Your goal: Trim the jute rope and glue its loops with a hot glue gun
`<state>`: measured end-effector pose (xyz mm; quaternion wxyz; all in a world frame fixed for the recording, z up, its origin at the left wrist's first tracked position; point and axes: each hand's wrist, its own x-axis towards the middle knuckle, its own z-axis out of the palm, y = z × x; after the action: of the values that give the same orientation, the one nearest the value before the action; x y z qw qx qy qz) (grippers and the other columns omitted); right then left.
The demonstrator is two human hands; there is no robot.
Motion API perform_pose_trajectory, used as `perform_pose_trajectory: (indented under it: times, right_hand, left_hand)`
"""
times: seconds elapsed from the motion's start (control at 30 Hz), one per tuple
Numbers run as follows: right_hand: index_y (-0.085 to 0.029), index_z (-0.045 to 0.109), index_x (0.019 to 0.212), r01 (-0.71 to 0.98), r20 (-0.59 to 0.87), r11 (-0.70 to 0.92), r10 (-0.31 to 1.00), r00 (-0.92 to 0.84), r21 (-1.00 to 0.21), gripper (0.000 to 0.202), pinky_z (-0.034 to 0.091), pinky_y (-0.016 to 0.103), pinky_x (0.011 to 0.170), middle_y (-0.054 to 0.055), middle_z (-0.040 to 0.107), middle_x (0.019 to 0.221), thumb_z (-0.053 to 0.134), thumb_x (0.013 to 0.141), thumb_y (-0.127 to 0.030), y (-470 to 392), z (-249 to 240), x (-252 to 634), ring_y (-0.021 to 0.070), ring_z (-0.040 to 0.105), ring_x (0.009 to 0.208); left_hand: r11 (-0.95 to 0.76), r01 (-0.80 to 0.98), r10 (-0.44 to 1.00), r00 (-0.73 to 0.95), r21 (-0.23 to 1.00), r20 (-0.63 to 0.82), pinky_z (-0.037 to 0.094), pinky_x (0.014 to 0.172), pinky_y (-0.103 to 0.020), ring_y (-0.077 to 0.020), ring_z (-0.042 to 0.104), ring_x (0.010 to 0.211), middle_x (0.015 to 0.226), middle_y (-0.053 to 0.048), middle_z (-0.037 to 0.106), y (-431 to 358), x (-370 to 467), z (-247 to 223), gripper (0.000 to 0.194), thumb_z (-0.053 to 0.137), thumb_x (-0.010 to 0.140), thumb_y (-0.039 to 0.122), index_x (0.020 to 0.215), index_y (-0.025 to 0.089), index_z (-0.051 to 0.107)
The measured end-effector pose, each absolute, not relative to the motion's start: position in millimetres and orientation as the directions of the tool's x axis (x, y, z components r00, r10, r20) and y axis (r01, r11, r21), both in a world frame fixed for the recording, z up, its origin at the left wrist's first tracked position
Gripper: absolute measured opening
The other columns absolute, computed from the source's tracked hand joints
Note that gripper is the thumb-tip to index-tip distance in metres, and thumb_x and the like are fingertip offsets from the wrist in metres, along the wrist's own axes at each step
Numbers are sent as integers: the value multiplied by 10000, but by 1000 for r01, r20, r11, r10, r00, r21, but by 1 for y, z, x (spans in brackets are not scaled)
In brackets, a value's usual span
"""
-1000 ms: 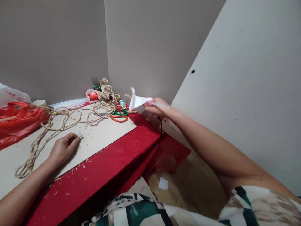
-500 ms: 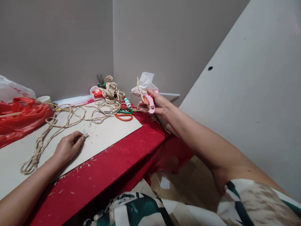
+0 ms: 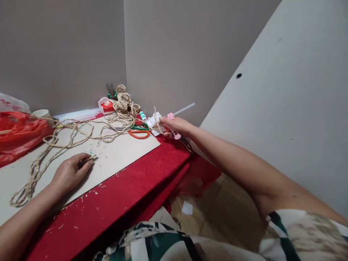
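Observation:
Low over the white board (image 3: 114, 156), my left hand (image 3: 72, 170) pinches a short end of braided straw rope (image 3: 93, 157) between thumb and fingers. My right hand (image 3: 175, 125) is closed around a pink glue gun (image 3: 176, 135) at the far right corner of the table, with a clear glue stick (image 3: 185, 108) jutting out behind it. White tissue (image 3: 154, 120) and a bit of rope lie at the gun's front, beside my right fingers. The gun's nozzle is hidden. Just left of that hand are orange-handled scissors (image 3: 139, 134).
Loose rope (image 3: 78, 143) loops over the board, with a rope bundle (image 3: 123, 103) behind. A red and white box (image 3: 106, 106), glue sticks (image 3: 77, 115), a cup (image 3: 41, 113) and a red plastic bag (image 3: 21, 134) line the back. The red cloth (image 3: 130, 188) covers the front edge.
My right hand has lowered the glue gun to the table's corner and tilted it, and the tissue has come down too. My left hand keeps its pinch. The view has shifted slightly.

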<state>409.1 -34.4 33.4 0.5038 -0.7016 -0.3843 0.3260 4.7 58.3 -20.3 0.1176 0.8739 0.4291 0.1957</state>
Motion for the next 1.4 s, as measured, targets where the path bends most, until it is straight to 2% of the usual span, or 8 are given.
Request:
perform_pose_trajectory:
  times: [0.13,0.27,0.43,0.53,0.8,1.13,1.23,1.4]
  right_hand:
    - [-181,602,776,52,-162,-201,896,414,-978,377,496,271,422,65,623,613,521,898,-529,-46,26,406,171,613,531]
    - [-162,584,722,-72,-161,-144,915,370,-987,443,491,244,409,71,628,621,507,895,-562,-53,18,401,147,592,519]
    - [-181,582,760,-159,-75,-17,929,363,-987,480,496,225,423,53,651,672,522,846,-649,-54,12,377,142,614,563]
    - [-174,607,771,-160,-42,20,927,373,-987,515,517,231,438,65,671,703,559,798,-686,-53,9,358,141,621,562]
    - [-164,629,686,-155,-29,47,890,456,-987,530,540,227,422,82,683,695,587,777,-684,-65,7,351,144,634,545]
    - [-127,589,646,-533,-177,40,920,349,-845,628,437,179,322,69,668,596,382,909,-659,-82,-4,358,88,559,375]
    - [-143,577,648,-553,-159,61,927,340,-831,615,419,181,311,58,666,582,392,896,-675,-82,-11,360,84,537,351]
    - [-147,581,645,-545,-119,114,920,374,-831,591,423,187,311,56,677,581,426,887,-663,-84,-15,364,87,537,345]
  left_hand:
    - [-599,728,799,570,333,190,488,728,-345,-309,667,906,1054,-134,715,54,3,-4,468,584,746,554,1055,215,675]
    - [-566,717,824,510,407,248,487,712,-356,-298,661,858,1085,-136,706,41,26,27,573,594,712,586,1113,184,669]
    - [-499,434,766,626,750,147,476,636,-293,-210,637,710,769,-70,718,19,116,50,342,641,722,510,765,176,698]
    - [-176,154,765,643,972,37,440,511,-262,-152,591,552,703,-74,686,9,175,43,370,771,599,472,708,134,669]
    - [-131,32,853,513,991,96,435,471,-240,-95,501,429,461,12,537,26,207,24,285,736,637,384,610,152,572]
    - [-215,180,907,400,960,129,466,489,-253,-106,517,439,486,-6,568,98,191,13,224,714,644,315,594,129,599]
    - [-280,200,899,397,939,183,472,517,-257,-123,551,492,610,-35,644,103,201,8,182,684,670,277,754,115,669]
    - [-393,166,827,493,904,269,503,610,-263,-144,635,671,1083,-108,687,92,218,7,440,652,709,216,1143,144,643]
